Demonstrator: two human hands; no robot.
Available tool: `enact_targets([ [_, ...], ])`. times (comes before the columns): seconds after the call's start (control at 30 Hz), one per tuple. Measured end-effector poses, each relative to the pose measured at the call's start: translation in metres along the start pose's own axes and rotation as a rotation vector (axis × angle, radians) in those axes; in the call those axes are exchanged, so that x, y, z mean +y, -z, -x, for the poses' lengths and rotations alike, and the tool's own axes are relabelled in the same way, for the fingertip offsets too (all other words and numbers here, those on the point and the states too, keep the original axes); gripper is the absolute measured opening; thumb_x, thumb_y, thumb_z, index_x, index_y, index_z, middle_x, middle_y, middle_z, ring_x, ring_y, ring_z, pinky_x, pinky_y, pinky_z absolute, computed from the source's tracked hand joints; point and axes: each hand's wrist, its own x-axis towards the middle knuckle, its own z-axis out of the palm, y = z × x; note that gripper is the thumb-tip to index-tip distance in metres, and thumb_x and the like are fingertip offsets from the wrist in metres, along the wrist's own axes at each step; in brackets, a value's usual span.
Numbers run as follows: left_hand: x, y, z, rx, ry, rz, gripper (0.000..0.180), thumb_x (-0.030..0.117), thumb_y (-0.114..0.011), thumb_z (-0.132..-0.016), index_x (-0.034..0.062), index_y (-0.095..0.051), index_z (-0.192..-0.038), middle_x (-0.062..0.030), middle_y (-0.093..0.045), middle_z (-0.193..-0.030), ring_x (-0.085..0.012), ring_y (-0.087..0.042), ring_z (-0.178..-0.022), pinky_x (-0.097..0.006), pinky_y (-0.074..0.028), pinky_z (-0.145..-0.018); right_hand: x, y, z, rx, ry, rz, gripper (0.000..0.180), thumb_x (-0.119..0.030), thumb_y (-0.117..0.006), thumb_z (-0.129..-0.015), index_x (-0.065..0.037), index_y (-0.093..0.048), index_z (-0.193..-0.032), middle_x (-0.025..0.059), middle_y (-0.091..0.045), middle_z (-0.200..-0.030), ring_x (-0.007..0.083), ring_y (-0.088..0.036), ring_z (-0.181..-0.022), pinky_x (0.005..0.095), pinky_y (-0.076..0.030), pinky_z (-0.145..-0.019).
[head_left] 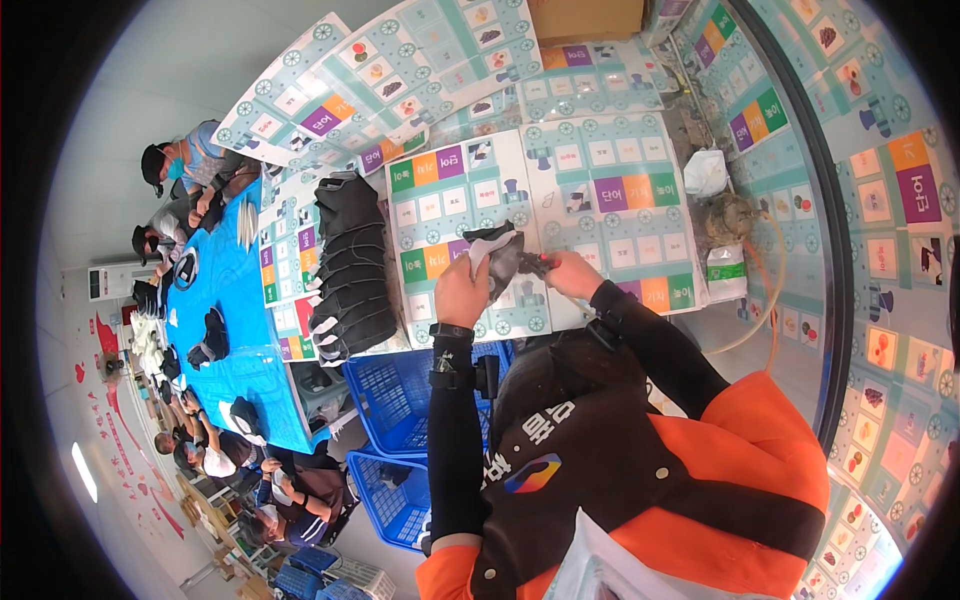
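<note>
My left hand [462,290] is closed on a grey and black fabric piece [505,258], pinching its left side and holding it up over the covered tabletop. My right hand [577,275] is wrapped round a dark hand tool [540,264], whose tip meets or nearly meets the fabric's right side. The tool's exact kind is hidden by the fingers. Left of my hands, a long row of black fabric pieces [352,270] with pale edges lies packed together.
Printed teal sheets [600,150] cover the worktop and the wall. Thin yellowish hoses [778,290] curl at the right, near a white crumpled bag [706,172]. Blue plastic baskets [395,395] stand below the table's edge. Several people sit along a blue-covered table [235,375] at left.
</note>
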Motion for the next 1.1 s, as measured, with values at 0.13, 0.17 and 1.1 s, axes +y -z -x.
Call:
enact_targets([
  [0.13,-0.003,-0.002,-0.001,-0.008,0.01,-0.014,0.044,0.034,-0.068,-0.097,-0.0027,-0.055,-0.075,-0.027,-0.062,-0.073,-0.0489,-0.062,-0.07,-0.053,-0.045,-0.059,-0.006,0.004,0.004,-0.207,-0.135,-0.058,0.028,-0.021,-0.059,-0.084,0.005,-0.071,-0.082,0.0309,-0.067,-0.084,0.0489,-0.066,-0.084,0.0535,-0.05,-0.075],
  [0.17,-0.005,-0.003,0.0,-0.008,0.012,-0.013,0.044,0.034,-0.068,-0.097,-0.0027,-0.055,-0.075,-0.027,-0.062,-0.073,-0.0489,-0.062,-0.07,-0.053,-0.045,-0.059,-0.006,0.003,0.006,-0.209,-0.136,-0.058,0.028,-0.021,-0.059,-0.084,0.005,-0.071,-0.082,0.0309,-0.067,-0.084,0.0489,-0.066,-0.084,0.0535,-0.05,-0.075],
  [1.1,0.022,-0.013,-0.048,-0.142,0.118,-0.164,0.044,0.042,-0.061,-0.097,0.0016,-0.068,-0.083,-0.0245,-0.071,-0.087,-0.0466,-0.069,-0.082,-0.055,-0.055,-0.073,-0.009,0.007,0.014,0.191,0.031,0.204,0.022,-0.013,-0.058,-0.081,0.001,-0.067,-0.095,0.0276,-0.067,-0.086,0.0488,-0.063,-0.089,0.0563,-0.05,-0.081],
])
